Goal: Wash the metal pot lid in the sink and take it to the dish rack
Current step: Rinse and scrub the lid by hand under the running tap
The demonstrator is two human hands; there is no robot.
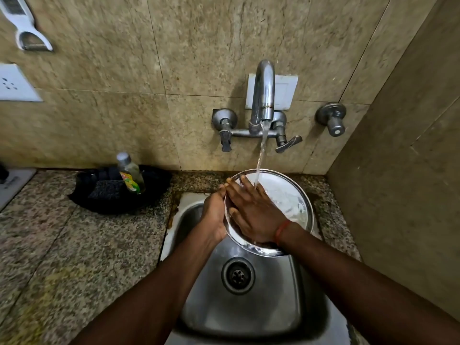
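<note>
my left hand (214, 215) grips the metal pot lid (286, 197) by its left rim, tilted over the sink (249, 307) under the tap stream. right hand (251, 210) lies flat on its face, fingers spread, holding nothing. i'd judge it thin, stiff, light & slick when wet — take it by the rim w/ both hands.

Speckled granite tabletop (74, 245) at 9 o'clock. On it, at 10 o'clock, black tray (119, 195) holding upright bottle (130, 174) and dark scrubber (105, 191). White socket (15, 84) and hanging peeler (25, 26) on tiled wall (174, 46) at 11 o'clock. Round knob (332, 119) at 1 o'clock.
</note>
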